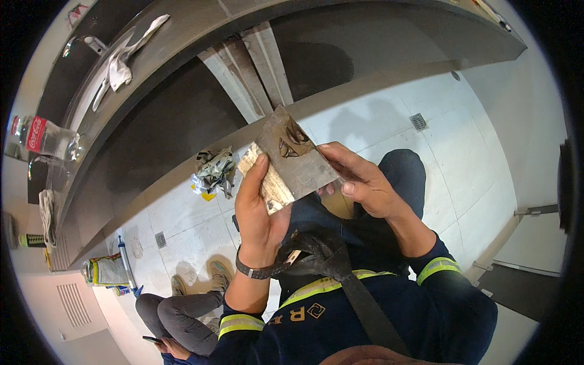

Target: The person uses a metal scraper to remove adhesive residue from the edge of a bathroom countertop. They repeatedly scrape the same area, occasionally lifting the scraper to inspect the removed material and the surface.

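Observation:
Between my hands is a wide, flat spreader [304,173] with a grey, rectangular blade and a worn, pale strip along one edge. Dark brown, glossy smears lie on the blade near its far corner. My left hand [258,213] is closed round the strip side, its thumb pressed on the pale strip. At the blade's right edge, my right hand [365,182] grips with thumb and fingers; some of these fingertips are hidden behind the blade. The spreader is held in the air above my lap, tilted.
A dark counter [188,45] curves across the far side, bearing a white cloth [118,70] and a clear bottle [52,139]. A crumpled wrapper [216,170] lies on the tiled floor. At left sits another person [182,319] holding a phone, near a caulking gun [126,261].

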The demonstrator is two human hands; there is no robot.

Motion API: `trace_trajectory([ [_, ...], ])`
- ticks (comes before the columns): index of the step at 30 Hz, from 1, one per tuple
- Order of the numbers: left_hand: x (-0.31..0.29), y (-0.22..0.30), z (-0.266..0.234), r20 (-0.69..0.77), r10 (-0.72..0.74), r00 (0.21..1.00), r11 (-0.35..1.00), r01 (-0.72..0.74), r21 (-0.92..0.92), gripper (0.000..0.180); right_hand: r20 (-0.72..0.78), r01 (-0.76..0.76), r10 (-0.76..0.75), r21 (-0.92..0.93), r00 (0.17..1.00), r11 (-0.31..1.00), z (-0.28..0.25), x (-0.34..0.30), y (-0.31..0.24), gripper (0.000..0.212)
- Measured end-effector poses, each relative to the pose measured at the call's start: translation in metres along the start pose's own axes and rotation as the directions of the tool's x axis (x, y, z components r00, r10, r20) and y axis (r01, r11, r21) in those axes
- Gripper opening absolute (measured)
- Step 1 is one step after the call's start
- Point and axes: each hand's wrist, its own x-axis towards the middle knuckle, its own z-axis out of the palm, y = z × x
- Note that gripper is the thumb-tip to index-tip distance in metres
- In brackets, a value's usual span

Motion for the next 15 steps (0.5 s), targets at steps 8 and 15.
trace_trajectory([
  [8,-0.021,0.057,0.014,-0.078,0.472,0.878,0.759,-0.360,0.543,0.040,-0.150,-0.212,0.171,-0.329,0.974,0.920,-0.016,-0.009,0.056,0.063],
  [15,0.043,0.201,0.112,0.473,0.791,0.388,0.043,-0.807,0.590,0.039,-0.163,-0.174,0.624,0.880,0.764,0.443,0.027,0.006,0.106,0.045],
])
